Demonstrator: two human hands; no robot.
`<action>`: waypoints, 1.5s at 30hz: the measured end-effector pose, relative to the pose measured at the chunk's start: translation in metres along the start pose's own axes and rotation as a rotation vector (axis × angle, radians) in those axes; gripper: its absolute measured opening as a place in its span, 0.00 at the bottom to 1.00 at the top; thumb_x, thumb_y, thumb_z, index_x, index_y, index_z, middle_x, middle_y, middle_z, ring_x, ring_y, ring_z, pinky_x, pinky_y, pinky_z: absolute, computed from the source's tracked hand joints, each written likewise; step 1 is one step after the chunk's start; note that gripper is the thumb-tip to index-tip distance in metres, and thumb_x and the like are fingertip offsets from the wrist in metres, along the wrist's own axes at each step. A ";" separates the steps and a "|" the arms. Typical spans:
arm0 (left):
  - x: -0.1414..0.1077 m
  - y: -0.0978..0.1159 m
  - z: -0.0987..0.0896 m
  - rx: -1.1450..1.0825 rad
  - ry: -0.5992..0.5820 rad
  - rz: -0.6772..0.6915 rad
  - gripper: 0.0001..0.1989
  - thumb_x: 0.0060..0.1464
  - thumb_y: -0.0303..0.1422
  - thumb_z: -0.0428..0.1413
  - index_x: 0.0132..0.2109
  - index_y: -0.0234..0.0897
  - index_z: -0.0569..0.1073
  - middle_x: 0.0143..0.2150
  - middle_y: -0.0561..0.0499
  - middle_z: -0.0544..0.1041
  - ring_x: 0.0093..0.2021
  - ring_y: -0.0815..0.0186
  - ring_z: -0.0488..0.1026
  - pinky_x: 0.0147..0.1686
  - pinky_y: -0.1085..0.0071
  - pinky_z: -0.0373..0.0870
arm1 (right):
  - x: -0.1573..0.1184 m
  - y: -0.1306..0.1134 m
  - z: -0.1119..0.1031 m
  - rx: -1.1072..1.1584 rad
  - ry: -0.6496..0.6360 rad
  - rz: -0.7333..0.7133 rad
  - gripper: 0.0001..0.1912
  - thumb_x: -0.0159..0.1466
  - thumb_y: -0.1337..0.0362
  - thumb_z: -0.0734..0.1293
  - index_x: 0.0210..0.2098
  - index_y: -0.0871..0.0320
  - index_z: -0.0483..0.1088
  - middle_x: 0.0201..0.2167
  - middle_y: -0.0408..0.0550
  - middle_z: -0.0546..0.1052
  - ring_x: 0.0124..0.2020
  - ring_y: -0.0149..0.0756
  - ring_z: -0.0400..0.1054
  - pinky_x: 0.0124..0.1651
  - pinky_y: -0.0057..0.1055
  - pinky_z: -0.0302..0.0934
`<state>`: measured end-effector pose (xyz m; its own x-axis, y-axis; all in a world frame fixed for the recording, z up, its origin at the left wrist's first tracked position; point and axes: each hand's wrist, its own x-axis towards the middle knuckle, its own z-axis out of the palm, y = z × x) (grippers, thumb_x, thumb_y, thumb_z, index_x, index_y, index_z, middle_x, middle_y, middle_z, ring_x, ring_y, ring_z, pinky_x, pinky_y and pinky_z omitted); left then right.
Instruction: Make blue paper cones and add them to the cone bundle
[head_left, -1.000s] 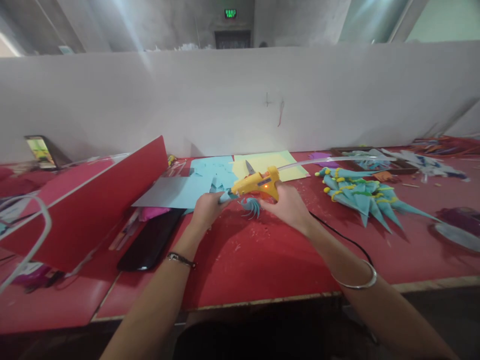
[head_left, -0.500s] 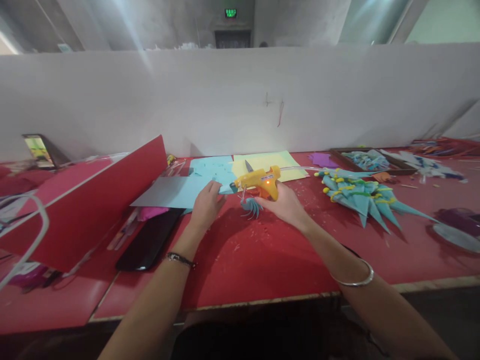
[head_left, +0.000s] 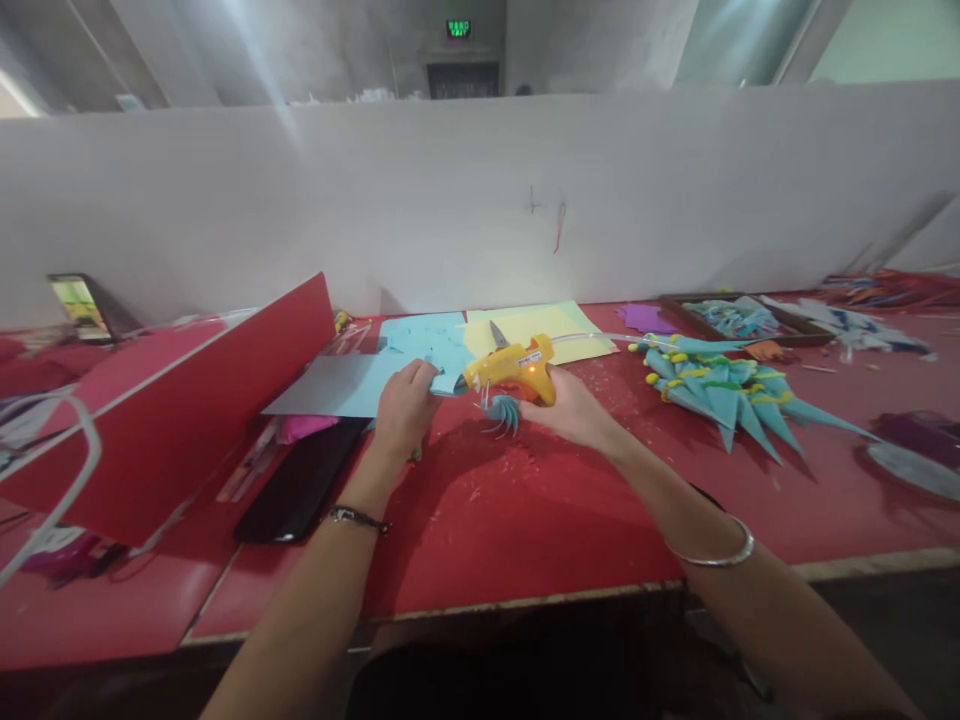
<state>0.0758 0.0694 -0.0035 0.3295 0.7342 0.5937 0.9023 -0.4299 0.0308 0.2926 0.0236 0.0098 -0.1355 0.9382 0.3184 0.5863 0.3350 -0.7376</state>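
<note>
My right hand (head_left: 576, 405) is closed around the handle of a yellow glue gun (head_left: 517, 368), whose small orange light is on. The nozzle points left, close to my left hand (head_left: 406, 405). The fingers of my left hand are pinched together near the edge of light blue paper; what they hold is too small to make out. Just under the glue gun, on the red table (head_left: 517, 530), lies a curled, fringed blue paper piece (head_left: 502, 412). Light blue sheets (head_left: 431, 335) and a yellow sheet (head_left: 581, 345) with a scissor blade (head_left: 497, 334) lie behind.
At the right are blue paper cones with yellow trim (head_left: 724, 395) and a tray of scraps (head_left: 739, 318). A black phone (head_left: 300, 485) and a red upright board (head_left: 202, 420) stand at the left. A pale partition (head_left: 450, 200) closes off the back.
My left hand has turned slightly and its fingers have drawn together. The glue gun has shifted slightly left, its nozzle tilted lower. A small green bit now shows beside my left wrist.
</note>
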 end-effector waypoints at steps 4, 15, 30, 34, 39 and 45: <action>0.000 0.000 -0.002 0.029 -0.008 0.005 0.05 0.47 0.24 0.48 0.30 0.37 0.65 0.31 0.48 0.70 0.32 0.63 0.66 0.29 0.70 0.57 | 0.000 0.001 -0.001 -0.026 0.002 -0.008 0.12 0.50 0.62 0.62 0.34 0.59 0.66 0.23 0.43 0.69 0.23 0.30 0.61 0.24 0.28 0.54; -0.003 -0.002 -0.002 0.090 0.021 0.051 0.04 0.48 0.25 0.50 0.28 0.37 0.65 0.28 0.48 0.71 0.30 0.63 0.66 0.28 0.69 0.54 | 0.000 0.000 -0.005 -0.142 0.026 -0.062 0.11 0.50 0.66 0.59 0.33 0.58 0.65 0.23 0.42 0.68 0.22 0.29 0.59 0.23 0.26 0.51; -0.003 0.000 -0.002 0.078 0.113 0.037 0.04 0.48 0.28 0.50 0.26 0.38 0.66 0.26 0.49 0.70 0.29 0.64 0.66 0.27 0.70 0.53 | 0.002 0.002 -0.006 -0.297 0.149 -0.036 0.10 0.52 0.65 0.58 0.34 0.59 0.63 0.21 0.43 0.68 0.20 0.30 0.60 0.21 0.25 0.47; -0.003 0.001 0.004 -0.112 0.214 -0.059 0.07 0.45 0.27 0.51 0.23 0.37 0.62 0.22 0.53 0.66 0.26 0.68 0.63 0.25 0.73 0.53 | 0.001 0.000 -0.002 -0.372 0.229 -0.073 0.13 0.54 0.64 0.58 0.39 0.60 0.64 0.25 0.47 0.71 0.24 0.34 0.64 0.23 0.27 0.50; -0.003 0.003 0.006 -0.338 0.279 -0.094 0.09 0.43 0.26 0.51 0.21 0.37 0.58 0.20 0.56 0.61 0.23 0.71 0.59 0.23 0.75 0.53 | -0.004 -0.005 0.001 -0.508 0.335 -0.154 0.16 0.55 0.64 0.57 0.43 0.59 0.63 0.33 0.51 0.72 0.27 0.36 0.65 0.23 0.29 0.52; -0.001 0.004 0.006 -0.378 0.315 -0.114 0.11 0.42 0.27 0.52 0.19 0.37 0.56 0.18 0.57 0.57 0.21 0.72 0.56 0.22 0.75 0.52 | -0.005 -0.005 0.003 -0.620 0.376 -0.203 0.18 0.56 0.62 0.58 0.45 0.61 0.62 0.32 0.51 0.71 0.25 0.34 0.65 0.21 0.28 0.52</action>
<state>0.0808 0.0696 -0.0089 0.0822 0.6186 0.7814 0.7449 -0.5590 0.3642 0.2881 0.0171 0.0100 -0.0720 0.7334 0.6759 0.9363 0.2833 -0.2077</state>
